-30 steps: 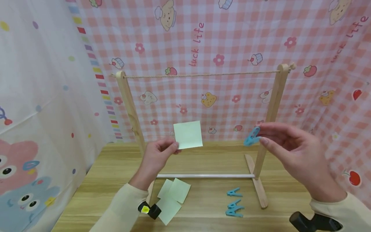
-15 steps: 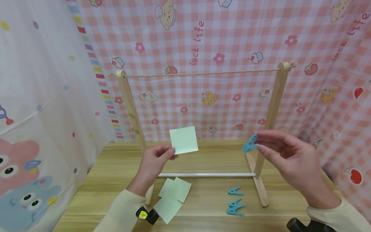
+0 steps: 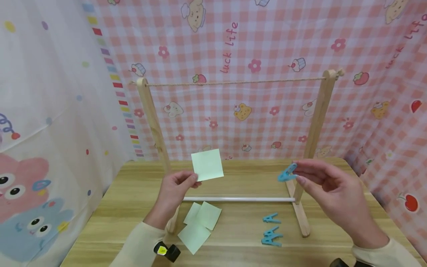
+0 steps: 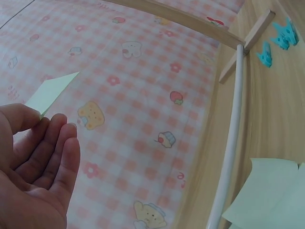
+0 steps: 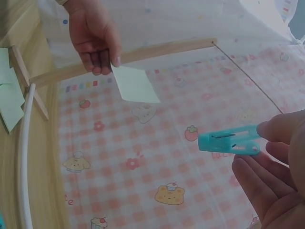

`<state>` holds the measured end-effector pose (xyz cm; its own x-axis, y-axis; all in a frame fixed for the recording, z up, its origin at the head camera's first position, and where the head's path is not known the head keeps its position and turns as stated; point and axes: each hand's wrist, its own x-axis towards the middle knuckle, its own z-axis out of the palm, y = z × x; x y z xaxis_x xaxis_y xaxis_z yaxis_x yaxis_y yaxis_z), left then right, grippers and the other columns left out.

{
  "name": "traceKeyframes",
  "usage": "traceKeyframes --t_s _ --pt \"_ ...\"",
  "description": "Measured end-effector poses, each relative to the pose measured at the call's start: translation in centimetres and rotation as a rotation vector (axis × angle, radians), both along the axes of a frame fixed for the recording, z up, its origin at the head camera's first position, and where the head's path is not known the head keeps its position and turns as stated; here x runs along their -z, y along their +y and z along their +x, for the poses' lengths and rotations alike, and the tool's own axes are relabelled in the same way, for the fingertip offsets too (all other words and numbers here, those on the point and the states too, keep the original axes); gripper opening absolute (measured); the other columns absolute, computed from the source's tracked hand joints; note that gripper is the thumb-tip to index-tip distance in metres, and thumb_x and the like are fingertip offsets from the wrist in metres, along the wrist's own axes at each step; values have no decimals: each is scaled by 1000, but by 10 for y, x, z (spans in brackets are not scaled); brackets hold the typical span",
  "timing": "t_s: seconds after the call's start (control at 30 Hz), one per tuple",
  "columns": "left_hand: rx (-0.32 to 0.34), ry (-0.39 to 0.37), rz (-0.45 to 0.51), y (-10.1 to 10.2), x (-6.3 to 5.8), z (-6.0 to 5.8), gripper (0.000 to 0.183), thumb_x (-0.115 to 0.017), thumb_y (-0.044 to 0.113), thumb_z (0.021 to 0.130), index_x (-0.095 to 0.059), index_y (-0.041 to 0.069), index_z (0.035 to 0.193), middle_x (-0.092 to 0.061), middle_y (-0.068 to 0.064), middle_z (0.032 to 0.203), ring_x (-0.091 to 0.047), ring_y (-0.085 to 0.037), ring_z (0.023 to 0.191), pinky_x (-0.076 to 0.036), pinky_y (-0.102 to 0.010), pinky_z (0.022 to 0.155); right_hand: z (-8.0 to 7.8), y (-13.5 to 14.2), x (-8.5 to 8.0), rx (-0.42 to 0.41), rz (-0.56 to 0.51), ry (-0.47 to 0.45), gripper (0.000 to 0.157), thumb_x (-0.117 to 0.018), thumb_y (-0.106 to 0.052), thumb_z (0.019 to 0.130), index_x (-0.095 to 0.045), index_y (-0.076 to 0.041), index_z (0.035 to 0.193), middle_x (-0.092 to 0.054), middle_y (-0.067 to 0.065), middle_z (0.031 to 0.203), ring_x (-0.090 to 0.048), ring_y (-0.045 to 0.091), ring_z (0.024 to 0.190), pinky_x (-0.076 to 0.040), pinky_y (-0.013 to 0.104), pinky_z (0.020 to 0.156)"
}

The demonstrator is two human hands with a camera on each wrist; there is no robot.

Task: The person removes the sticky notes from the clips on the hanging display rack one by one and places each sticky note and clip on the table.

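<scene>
So the left hand (image 3: 175, 185) is pinching 1 pale green sticky note (image 3: 207, 165) by its lower left corner, holding it upright above the near-left part of the table (image 3: 110, 218), in front of the wooden rack (image 3: 151, 122). The right hand (image 3: 328, 185) is gripping 1 blue clothespin (image 3: 287, 173) between thumb and fingertips, jaws pointing left toward the note. The 2 hands are sitting well apart, both well below the string (image 3: 233, 82) stretched between the posts.

My take on doing this bit well: the note needs its top edge brought right up against the string, flat and square, before the pin is squeezed open. Pinching the pin at its tail end looks right, since that leaves the jaws free to bite paper and string together. Gripping the note low is also smart, because it's keeping the fingers out of the pin's way.

Room-wise, the string is completely bare, so any spot along it is working. The posts are boxing in the left and right ends, and the white crossbar (image 3: 238, 199) is running low between the hands. Spare notes (image 3: 200, 224) and 3 spare pins (image 3: 271, 233) are lying near, under the hands, so nothing is blocking a straight lift.
</scene>
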<state>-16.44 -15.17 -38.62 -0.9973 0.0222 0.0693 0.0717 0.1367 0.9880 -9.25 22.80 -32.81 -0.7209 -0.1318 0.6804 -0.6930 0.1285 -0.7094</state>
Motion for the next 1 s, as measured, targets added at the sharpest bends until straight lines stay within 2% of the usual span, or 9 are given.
traceKeyframes --t_s 0.27,0.4,0.57,0.67,0.83,0.9,1.0 --pt "-33 -43 -30 -11 7 4 21 -70 14 106 -77 -3 116 -82 -6 98 -74 -15 91 -60 -22 90 3 -1 10 45 62 12 45 -68 28 88 -66 13 131 -80 3 123 -77 8 113 -62 16 92" --pt "-53 -55 -30 -16 11 5 22 -70 13 106 -77 -4 118 -82 -5 96 -75 -15 89 -60 -21 89 4 0 13 78 92 27 47 -69 28 87 -68 11 130 -79 2 125 -77 7 114 -62 15 92" --pt "-83 -64 4 -21 17 7 22 -70 8 104 -75 -8 119 -81 -4 93 -76 -13 85 -63 -20 85 5 1 18 73 96 17 47 -68 29 87 -67 12 130 -79 1 126 -77 8 114 -62 16 91" --pt "-95 -77 1 -25 21 10 23 -70 10 104 -75 -7 118 -80 -1 91 -75 -10 84 -59 -19 78 6 2 24 58 93 7 47 -68 30 87 -66 13 131 -79 1 126 -77 7 114 -63 18 90" --pt "-87 -81 8 -33 27 13 22 -70 10 105 -75 -8 117 -81 -2 90 -75 -13 85 -61 -20 82 7 3 34 37 86 1 47 -67 31 86 -66 15 130 -79 0 127 -77 7 114 -64 19 89" --pt "-85 -81 9 -36 30 14 22 -70 9 105 -75 -9 117 -81 -3 90 -75 -13 85 -62 -20 87 8 4 38 35 85 5 47 -67 31 86 -66 15 129 -79 0 127 -77 7 114 -63 19 90" --pt "-96 -86 -4 -39 36 17 22 -69 8 105 -75 -10 116 -81 -4 89 -76 -12 84 -61 -19 88 9 4 44 49 92 1 47 -68 31 85 -66 14 129 -79 -1 127 -77 6 114 -63 19 91"
